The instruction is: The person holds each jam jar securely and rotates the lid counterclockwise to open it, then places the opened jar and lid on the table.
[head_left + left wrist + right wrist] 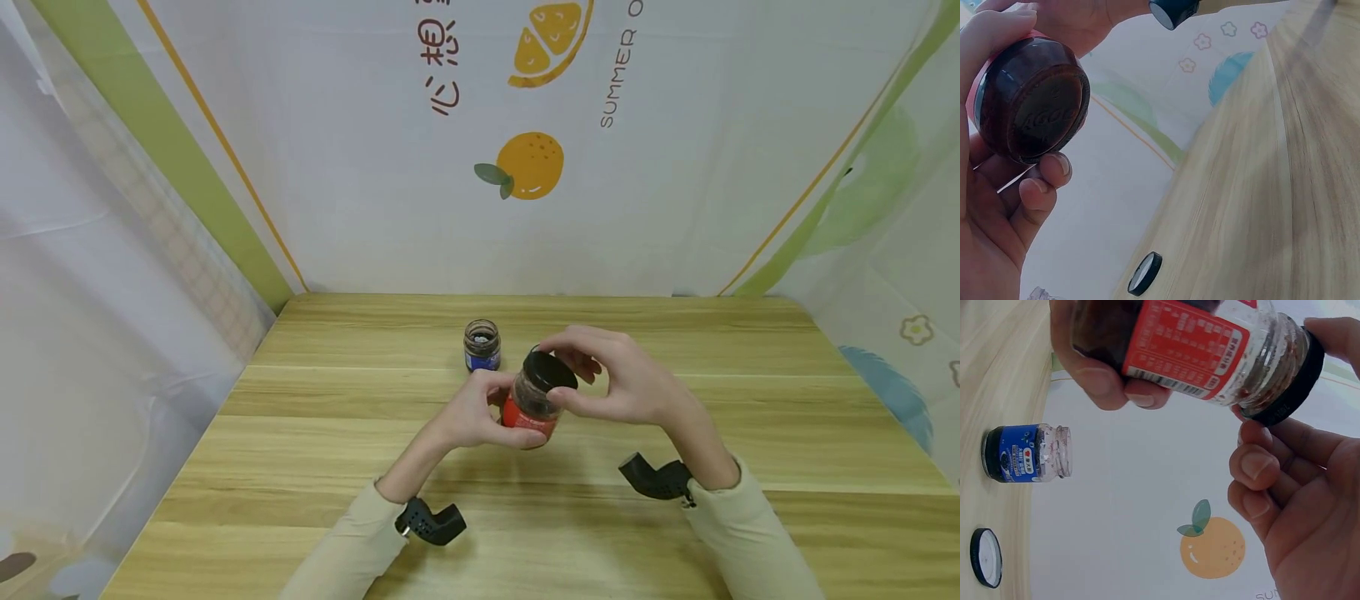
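Above the table, my left hand [476,414] grips a glass jar [531,417] with a red label and dark contents, held tilted. Its round glass bottom faces the left wrist view. My right hand [626,379] pinches the black lid [1291,384] at the jar's mouth, thumb on one edge and fingers on the opposite one. In the right wrist view the lid sits over the threaded neck, whose glass is smeared inside. Behind the hands, a smaller jar [482,354] with a blue label stands upright and uncapped, dark contents low inside.
A loose black lid [986,557] lies on the table near the blue-labelled jar, white inside facing up; the hands mostly hide it in the head view. The wooden table [337,467] meets a white printed curtain [375,208] at its back edge.
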Demonstrator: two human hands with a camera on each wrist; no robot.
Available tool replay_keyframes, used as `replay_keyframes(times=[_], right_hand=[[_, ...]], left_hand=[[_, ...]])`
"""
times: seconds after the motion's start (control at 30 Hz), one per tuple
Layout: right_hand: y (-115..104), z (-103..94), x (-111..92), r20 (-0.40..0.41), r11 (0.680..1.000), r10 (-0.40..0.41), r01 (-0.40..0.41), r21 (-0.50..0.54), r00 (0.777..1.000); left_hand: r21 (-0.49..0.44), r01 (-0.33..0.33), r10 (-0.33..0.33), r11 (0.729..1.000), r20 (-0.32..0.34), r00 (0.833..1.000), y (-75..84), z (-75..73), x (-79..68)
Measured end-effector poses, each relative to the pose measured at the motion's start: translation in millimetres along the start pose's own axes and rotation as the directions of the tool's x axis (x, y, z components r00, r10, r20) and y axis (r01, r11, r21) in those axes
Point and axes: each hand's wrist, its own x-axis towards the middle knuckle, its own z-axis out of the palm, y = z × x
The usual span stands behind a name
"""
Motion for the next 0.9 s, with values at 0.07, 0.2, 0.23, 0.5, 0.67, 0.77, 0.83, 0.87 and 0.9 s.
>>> replay_keyframes(times=[0.07,0.2,0.23,0.5,0.67,0.77,0.83,0.87,0.9], right_hand=[[0.7,0.7,0.1,-0.005,1.000,0.003,-0.003,0.013,1.000],[2.3,1.0,0.3,-0.022,0.999,-0.005,0.006,0.033,1.000],[2.9,1.0,0.3,-0.027,0.999,-0.007,0.008,0.037,1.000],[8.0,-0.3,-0.1,-0.059,0.997,-0.007,0.011,0.072,0.998],[11.8,-0.6,0.2,-0.067,0.995,-0.005,0.012,0.095,0.998],[13.7,-0.8,0.1,-0.066,0.994,0.001,0.006,0.113,0.998],[14.9,-0.8,0.0,-0.064,0.992,0.005,0.003,0.127,0.998],[15.9,-0.6,-0.3,-0.064,0.991,0.006,0.003,0.134,0.998],[16.6,-0.5,-0.5,-0.064,0.990,0.008,0.001,0.141,0.998]], left_hand=[[-0.007,-0.006,0.006,1.000,-0.004,1.000,-1.1,-0.4,-0.5],[-0.009,-0.013,0.013,1.000,-0.010,1.000,-3.3,-0.8,-1.0],[-0.007,-0.011,0.011,1.000,-0.016,1.000,-3.5,-0.8,-0.9],[0.035,0.055,-0.051,0.998,-0.089,0.995,-2.1,-2.0,-2.3],[0.010,0.074,-0.073,0.997,-0.123,0.990,-0.6,-2.8,-3.3],[-0.003,0.071,-0.071,0.997,-0.128,0.989,-0.3,-3.4,-3.7],[-0.002,0.072,-0.071,0.997,-0.132,0.989,-0.5,-3.7,-4.2],[-0.003,0.072,-0.072,0.997,-0.134,0.988,-0.7,-3.8,-4.5],[-0.002,0.074,-0.073,0.997,-0.135,0.988,-1.0,-3.9,-4.8]])
